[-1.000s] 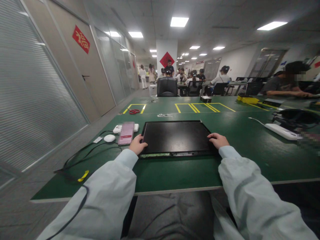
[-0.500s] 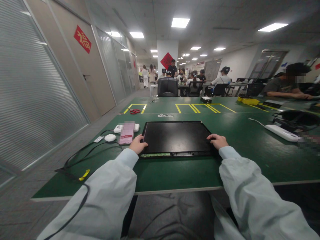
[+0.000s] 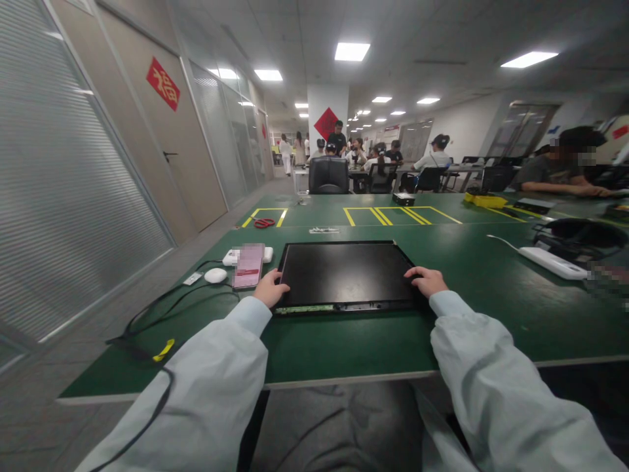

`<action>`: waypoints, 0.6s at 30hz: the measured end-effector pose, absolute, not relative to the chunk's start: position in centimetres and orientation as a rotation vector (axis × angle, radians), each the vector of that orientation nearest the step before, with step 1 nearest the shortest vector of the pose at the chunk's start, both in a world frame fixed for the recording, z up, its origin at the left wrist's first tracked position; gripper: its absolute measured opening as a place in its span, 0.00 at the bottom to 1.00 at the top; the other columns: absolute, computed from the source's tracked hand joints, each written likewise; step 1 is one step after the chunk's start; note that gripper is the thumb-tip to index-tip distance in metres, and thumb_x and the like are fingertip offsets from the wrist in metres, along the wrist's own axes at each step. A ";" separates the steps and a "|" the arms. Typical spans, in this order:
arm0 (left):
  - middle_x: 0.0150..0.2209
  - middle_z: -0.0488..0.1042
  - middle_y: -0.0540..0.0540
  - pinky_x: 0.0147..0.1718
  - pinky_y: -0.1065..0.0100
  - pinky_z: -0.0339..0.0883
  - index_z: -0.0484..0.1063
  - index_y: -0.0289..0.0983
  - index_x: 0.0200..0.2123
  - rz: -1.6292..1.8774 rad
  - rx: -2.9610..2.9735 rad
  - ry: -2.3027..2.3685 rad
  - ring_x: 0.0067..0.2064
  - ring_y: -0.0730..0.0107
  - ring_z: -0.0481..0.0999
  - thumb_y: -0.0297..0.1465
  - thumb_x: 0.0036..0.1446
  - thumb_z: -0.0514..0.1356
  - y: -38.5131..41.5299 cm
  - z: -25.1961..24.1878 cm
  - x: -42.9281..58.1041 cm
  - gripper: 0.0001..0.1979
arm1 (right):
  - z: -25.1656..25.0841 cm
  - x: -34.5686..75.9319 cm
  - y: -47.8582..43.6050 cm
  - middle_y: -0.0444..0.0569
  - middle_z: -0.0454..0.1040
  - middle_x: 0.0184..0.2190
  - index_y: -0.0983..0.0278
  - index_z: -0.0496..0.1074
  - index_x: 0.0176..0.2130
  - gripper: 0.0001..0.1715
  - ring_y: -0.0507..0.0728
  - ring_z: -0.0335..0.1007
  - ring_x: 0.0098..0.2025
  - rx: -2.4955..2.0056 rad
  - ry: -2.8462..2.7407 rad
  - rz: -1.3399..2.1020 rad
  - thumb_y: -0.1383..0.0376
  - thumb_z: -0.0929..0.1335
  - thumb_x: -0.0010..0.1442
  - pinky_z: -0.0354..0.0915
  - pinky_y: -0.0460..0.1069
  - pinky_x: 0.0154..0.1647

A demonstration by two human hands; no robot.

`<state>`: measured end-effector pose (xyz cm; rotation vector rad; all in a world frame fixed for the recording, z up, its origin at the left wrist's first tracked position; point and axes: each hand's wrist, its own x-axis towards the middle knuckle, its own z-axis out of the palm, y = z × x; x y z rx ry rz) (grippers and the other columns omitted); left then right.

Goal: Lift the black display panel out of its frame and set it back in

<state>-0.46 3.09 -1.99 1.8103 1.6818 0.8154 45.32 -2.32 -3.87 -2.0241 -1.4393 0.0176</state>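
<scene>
A flat black panel (image 3: pixel 344 272) lies on the green table (image 3: pixel 481 282) in front of me, with a strip of green circuit board along its near edge. My left hand (image 3: pixel 270 288) grips the panel's near left corner, fingers curled over the edge. My right hand (image 3: pixel 426 280) rests on the near right corner, fingers bent onto the top face. Both sleeves are pale blue.
Left of the panel lie a pink phone (image 3: pixel 248 266), a white puck (image 3: pixel 215 275), a white box (image 3: pixel 230 257) and black cables (image 3: pixel 162 305). Red scissors (image 3: pixel 264 223) sit farther back. A white power strip (image 3: pixel 553 263) lies at the right. Several people sit at far tables.
Both hands stay on the panel's corners. The view has tipped slightly, so the panel and table sit a little lower in the picture.
</scene>
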 end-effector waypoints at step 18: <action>0.59 0.75 0.36 0.60 0.55 0.68 0.70 0.34 0.60 0.835 1.876 1.679 0.59 0.51 0.75 0.26 0.53 0.67 2.7 -2.2 -0.4 0.29 | 14.2 24.7 -19.4 0.49 0.82 0.48 0.50 0.73 0.55 0.22 0.60 0.78 0.45 -0.363 -1.951 0.116 0.65 0.69 0.62 0.73 0.58 0.49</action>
